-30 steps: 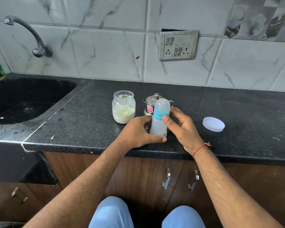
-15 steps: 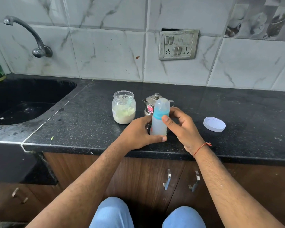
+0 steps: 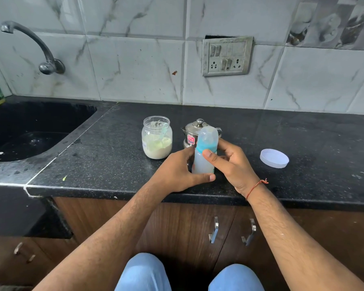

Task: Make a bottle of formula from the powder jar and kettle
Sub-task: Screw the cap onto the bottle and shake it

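A baby bottle with a blue collar and a clear cap stands upright on the black counter. My left hand wraps its lower body from the left. My right hand grips it from the right, thumb at the blue collar. Directly behind the bottle sits a small steel kettle, partly hidden by it. The open powder jar, with pale powder and a scoop inside, stands to the left of the kettle.
The jar's white lid lies on the counter to the right. A black sink with a wall tap is at the left. A switch panel is on the tiled wall. Cabinet handles are below the counter edge.
Hardly anything: both hands stay on the bottle, and my right thumb has shifted slightly at the blue collar.
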